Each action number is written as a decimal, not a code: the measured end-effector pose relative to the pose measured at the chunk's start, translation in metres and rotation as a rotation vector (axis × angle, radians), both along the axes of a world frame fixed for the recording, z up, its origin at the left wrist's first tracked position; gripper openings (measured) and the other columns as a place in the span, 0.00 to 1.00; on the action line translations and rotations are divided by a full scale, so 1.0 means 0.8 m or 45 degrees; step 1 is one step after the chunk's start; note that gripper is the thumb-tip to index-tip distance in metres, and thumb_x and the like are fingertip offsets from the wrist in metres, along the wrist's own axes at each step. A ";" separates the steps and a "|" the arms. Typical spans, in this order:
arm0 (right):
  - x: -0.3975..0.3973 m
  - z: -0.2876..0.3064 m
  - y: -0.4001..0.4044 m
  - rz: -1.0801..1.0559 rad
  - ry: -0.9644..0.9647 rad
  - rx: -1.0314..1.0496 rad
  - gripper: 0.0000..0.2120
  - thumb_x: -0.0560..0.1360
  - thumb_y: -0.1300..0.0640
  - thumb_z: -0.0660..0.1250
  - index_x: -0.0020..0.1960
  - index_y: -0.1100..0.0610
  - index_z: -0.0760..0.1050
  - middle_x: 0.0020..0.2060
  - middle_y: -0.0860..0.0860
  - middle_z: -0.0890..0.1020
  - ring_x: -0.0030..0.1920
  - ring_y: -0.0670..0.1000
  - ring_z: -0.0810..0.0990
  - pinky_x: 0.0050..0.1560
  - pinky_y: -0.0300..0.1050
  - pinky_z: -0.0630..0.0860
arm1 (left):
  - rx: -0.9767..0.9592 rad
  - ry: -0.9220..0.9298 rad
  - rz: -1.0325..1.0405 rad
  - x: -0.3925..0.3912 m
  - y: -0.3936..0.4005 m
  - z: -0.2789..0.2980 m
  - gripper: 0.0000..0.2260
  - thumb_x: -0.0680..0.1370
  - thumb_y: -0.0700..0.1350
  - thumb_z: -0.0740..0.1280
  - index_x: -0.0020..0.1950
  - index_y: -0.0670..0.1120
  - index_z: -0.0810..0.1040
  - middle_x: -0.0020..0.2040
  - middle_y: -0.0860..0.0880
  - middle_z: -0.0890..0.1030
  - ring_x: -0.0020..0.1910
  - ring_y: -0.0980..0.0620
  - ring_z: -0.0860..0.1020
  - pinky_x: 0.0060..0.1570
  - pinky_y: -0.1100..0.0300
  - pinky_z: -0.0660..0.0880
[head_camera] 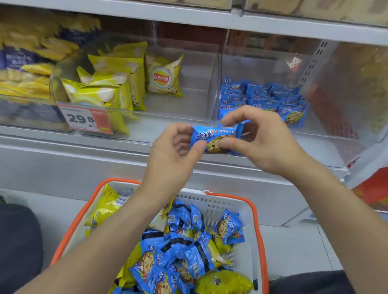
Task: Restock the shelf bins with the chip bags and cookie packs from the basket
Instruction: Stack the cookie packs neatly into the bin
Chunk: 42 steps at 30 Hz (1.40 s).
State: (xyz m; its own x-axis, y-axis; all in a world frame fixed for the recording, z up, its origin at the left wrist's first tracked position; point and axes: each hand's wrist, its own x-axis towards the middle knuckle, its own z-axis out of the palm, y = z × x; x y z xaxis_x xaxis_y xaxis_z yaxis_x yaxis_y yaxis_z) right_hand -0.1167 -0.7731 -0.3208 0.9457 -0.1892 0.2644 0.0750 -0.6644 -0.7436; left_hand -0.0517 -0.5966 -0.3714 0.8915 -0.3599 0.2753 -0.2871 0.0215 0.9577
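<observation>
While the blue cookie pack (216,139) is lying crosswise between both hands, the left hand (177,155) and right hand (263,139) are pinching its ends just before the cookie bin (324,131), up and rightward, nearer the right hand

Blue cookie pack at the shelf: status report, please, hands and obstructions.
Left hand and right hand both pinch one blue cookie pack. Held before the clear cookie bin, not yet in. Nothing blocking.

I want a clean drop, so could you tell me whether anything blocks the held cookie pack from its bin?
Nothing visible does: the blue cookie pack sits before the clear plastic cookie bin, whose low front wall is all it must clear.
</observation>
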 end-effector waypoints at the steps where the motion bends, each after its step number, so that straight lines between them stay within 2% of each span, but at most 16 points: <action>1: -0.003 0.010 -0.008 -0.040 -0.073 0.012 0.15 0.69 0.58 0.79 0.47 0.45 0.78 0.46 0.42 0.82 0.38 0.46 0.81 0.41 0.44 0.78 | 0.019 -0.117 0.013 0.003 -0.010 0.010 0.11 0.76 0.41 0.73 0.54 0.50 0.74 0.49 0.53 0.82 0.48 0.60 0.81 0.51 0.61 0.78; 4: -0.010 0.032 -0.040 -0.199 -0.263 -0.043 0.12 0.69 0.60 0.79 0.47 0.49 0.79 0.45 0.42 0.82 0.40 0.52 0.81 0.42 0.48 0.79 | 0.164 -0.459 0.081 0.015 -0.034 0.027 0.20 0.74 0.48 0.74 0.63 0.47 0.73 0.58 0.52 0.79 0.59 0.57 0.77 0.59 0.61 0.74; 5: -0.012 0.037 -0.055 -0.263 -0.321 -0.060 0.12 0.69 0.60 0.79 0.47 0.49 0.79 0.45 0.43 0.83 0.41 0.51 0.81 0.43 0.47 0.80 | 0.228 -0.541 0.093 0.020 -0.041 0.030 0.23 0.74 0.49 0.75 0.65 0.46 0.72 0.60 0.52 0.76 0.61 0.57 0.74 0.61 0.64 0.71; 7: -0.016 0.042 -0.087 -0.391 -0.399 -0.112 0.12 0.69 0.59 0.79 0.47 0.48 0.79 0.46 0.45 0.83 0.40 0.45 0.80 0.42 0.40 0.77 | 0.350 -0.664 0.077 0.029 -0.055 0.031 0.30 0.72 0.50 0.77 0.69 0.43 0.69 0.63 0.50 0.72 0.64 0.55 0.70 0.66 0.67 0.66; 9: -0.018 0.042 -0.123 -0.531 -0.390 -0.209 0.12 0.69 0.59 0.79 0.47 0.48 0.79 0.44 0.47 0.81 0.38 0.41 0.76 0.40 0.32 0.72 | 0.466 -0.712 0.022 0.034 -0.069 0.027 0.36 0.70 0.51 0.78 0.72 0.41 0.66 0.67 0.46 0.68 0.69 0.50 0.67 0.70 0.63 0.63; 10: -0.019 0.041 -0.140 -0.603 -0.353 -0.261 0.12 0.68 0.58 0.78 0.47 0.48 0.79 0.44 0.48 0.81 0.37 0.42 0.75 0.40 0.32 0.71 | 0.527 -0.723 0.001 0.036 -0.076 0.023 0.40 0.69 0.52 0.79 0.74 0.41 0.64 0.70 0.45 0.66 0.71 0.48 0.65 0.72 0.59 0.62; 13: -0.023 0.036 -0.182 -0.780 -0.169 -0.407 0.11 0.68 0.58 0.78 0.47 0.49 0.80 0.46 0.54 0.82 0.42 0.50 0.76 0.47 0.41 0.71 | 0.660 -0.736 0.047 0.035 -0.092 0.014 0.45 0.69 0.55 0.78 0.77 0.40 0.59 0.76 0.42 0.60 0.75 0.46 0.60 0.74 0.55 0.60; 16: -0.022 0.029 -0.210 -0.862 0.046 -0.470 0.12 0.68 0.60 0.78 0.49 0.55 0.82 0.46 0.55 0.81 0.45 0.51 0.73 0.45 0.40 0.67 | 0.668 -0.768 0.171 0.035 -0.101 0.004 0.45 0.70 0.54 0.77 0.78 0.40 0.57 0.76 0.43 0.60 0.75 0.47 0.61 0.72 0.54 0.62; 19: -0.015 0.020 -0.227 -0.868 0.213 -0.496 0.13 0.66 0.61 0.79 0.50 0.56 0.84 0.48 0.58 0.82 0.45 0.54 0.74 0.46 0.41 0.68 | 0.656 -0.825 0.254 0.035 -0.104 -0.005 0.43 0.72 0.53 0.75 0.78 0.40 0.57 0.76 0.43 0.62 0.75 0.47 0.62 0.69 0.51 0.65; 22: 0.001 0.009 -0.235 -0.848 0.318 -0.487 0.13 0.65 0.61 0.80 0.48 0.57 0.85 0.43 0.54 0.80 0.46 0.53 0.72 0.45 0.38 0.66 | 0.648 -0.854 0.278 0.036 -0.105 -0.012 0.41 0.73 0.54 0.74 0.79 0.41 0.58 0.76 0.44 0.63 0.75 0.47 0.62 0.69 0.52 0.64; 24: 0.014 0.002 -0.237 -0.838 0.338 -0.478 0.12 0.64 0.59 0.81 0.47 0.56 0.85 0.40 0.53 0.79 0.46 0.54 0.75 0.46 0.38 0.67 | 0.660 -0.877 0.288 0.037 -0.105 -0.015 0.41 0.74 0.55 0.73 0.79 0.41 0.57 0.76 0.44 0.62 0.76 0.47 0.61 0.69 0.52 0.64; 28: 0.043 -0.016 -0.244 -0.929 0.337 -0.472 0.12 0.63 0.56 0.81 0.46 0.53 0.84 0.47 0.56 0.84 0.50 0.58 0.82 0.52 0.43 0.77 | 0.759 -0.960 0.321 0.039 -0.106 -0.019 0.40 0.76 0.58 0.68 0.79 0.40 0.55 0.77 0.42 0.61 0.76 0.45 0.61 0.65 0.51 0.65; 30: 0.054 -0.024 -0.246 -0.958 0.386 -0.516 0.14 0.64 0.56 0.80 0.48 0.56 0.83 0.50 0.57 0.84 0.52 0.58 0.81 0.54 0.48 0.80 | 0.793 -0.977 0.328 0.039 -0.106 -0.020 0.40 0.76 0.60 0.65 0.79 0.40 0.55 0.78 0.42 0.60 0.76 0.44 0.62 0.64 0.51 0.65; 37: 0.063 -0.027 -0.242 -0.872 0.486 -0.599 0.12 0.70 0.61 0.75 0.52 0.62 0.81 0.51 0.58 0.83 0.52 0.58 0.82 0.56 0.51 0.80 | 0.812 -0.989 0.341 0.038 -0.105 -0.021 0.39 0.77 0.60 0.64 0.79 0.40 0.55 0.78 0.41 0.60 0.75 0.43 0.63 0.64 0.51 0.65; 42: 0.050 -0.026 -0.243 -0.904 0.435 -0.408 0.13 0.72 0.64 0.67 0.55 0.60 0.81 0.53 0.59 0.83 0.52 0.60 0.82 0.56 0.49 0.79 | 0.788 -0.949 0.274 0.039 -0.100 -0.015 0.39 0.76 0.59 0.65 0.80 0.41 0.54 0.78 0.43 0.59 0.76 0.46 0.60 0.64 0.52 0.64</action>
